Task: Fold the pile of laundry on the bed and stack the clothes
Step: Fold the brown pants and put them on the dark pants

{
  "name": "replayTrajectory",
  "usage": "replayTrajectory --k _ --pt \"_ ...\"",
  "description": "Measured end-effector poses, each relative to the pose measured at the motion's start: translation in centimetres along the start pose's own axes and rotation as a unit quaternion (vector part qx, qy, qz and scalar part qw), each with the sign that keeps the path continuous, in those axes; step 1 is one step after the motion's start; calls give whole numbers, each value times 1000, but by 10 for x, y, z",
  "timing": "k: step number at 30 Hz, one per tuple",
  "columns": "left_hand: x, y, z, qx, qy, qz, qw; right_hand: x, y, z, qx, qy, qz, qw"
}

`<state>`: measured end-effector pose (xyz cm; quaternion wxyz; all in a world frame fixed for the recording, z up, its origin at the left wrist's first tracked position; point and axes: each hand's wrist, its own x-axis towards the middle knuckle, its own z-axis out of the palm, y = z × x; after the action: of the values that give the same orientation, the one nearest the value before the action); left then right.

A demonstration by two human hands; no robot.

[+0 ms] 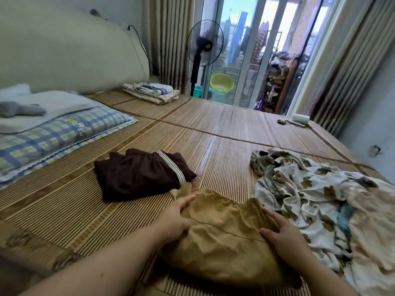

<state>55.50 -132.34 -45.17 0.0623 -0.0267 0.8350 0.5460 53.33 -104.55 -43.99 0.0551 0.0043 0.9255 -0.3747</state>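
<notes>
Your left hand point(178, 217) is lying flat, fingers spread, pressing the tan shorts point(222, 238) near the waistband's left end. Your right hand point(284, 231) is resting palm-down w/ loosely curved fingers on the shorts' right edge; neither is pinching cloth. The shorts are lying on the bed mat point(224, 129) right in front of you. A folded brown garment point(141, 174) is sitting just beyond, to the left, its corner touching the shorts. The unfolded pile point(316, 199) is sprawling at right. Yellow basin point(222, 83) outside: contents unclear.
</notes>
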Motion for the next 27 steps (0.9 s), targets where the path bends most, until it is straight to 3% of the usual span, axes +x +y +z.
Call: replayTrajectory --k 4,8,12,16,18,20,22,24,27 --pt "8 14 -51 7 104 75 992 34 -60 -1 33 36 -82 995" --pt "30 12 -123 25 200 101 974 92 -140 20 19 9 -145 989" --pt "61 -15 -177 25 271 47 961 151 -196 68 17 -13 -186 982" --pt "97 -56 -205 -11 264 -4 964 202 -213 122 18 -29 -171 985" --pt "115 -80 -206 68 301 -63 949 223 -210 147 5 -38 -158 987" --pt "122 -97 -199 205 341 -118 910 237 -204 165 -50 -65 -168 982" --pt "126 -108 -189 323 295 -90 895 242 -198 177 -171 -127 -188 959" --pt "134 -115 -185 395 190 -72 896 243 -189 183 -268 -161 -174 934" --pt "141 -116 -184 417 86 -132 895 245 -175 189 -351 -180 -146 907"
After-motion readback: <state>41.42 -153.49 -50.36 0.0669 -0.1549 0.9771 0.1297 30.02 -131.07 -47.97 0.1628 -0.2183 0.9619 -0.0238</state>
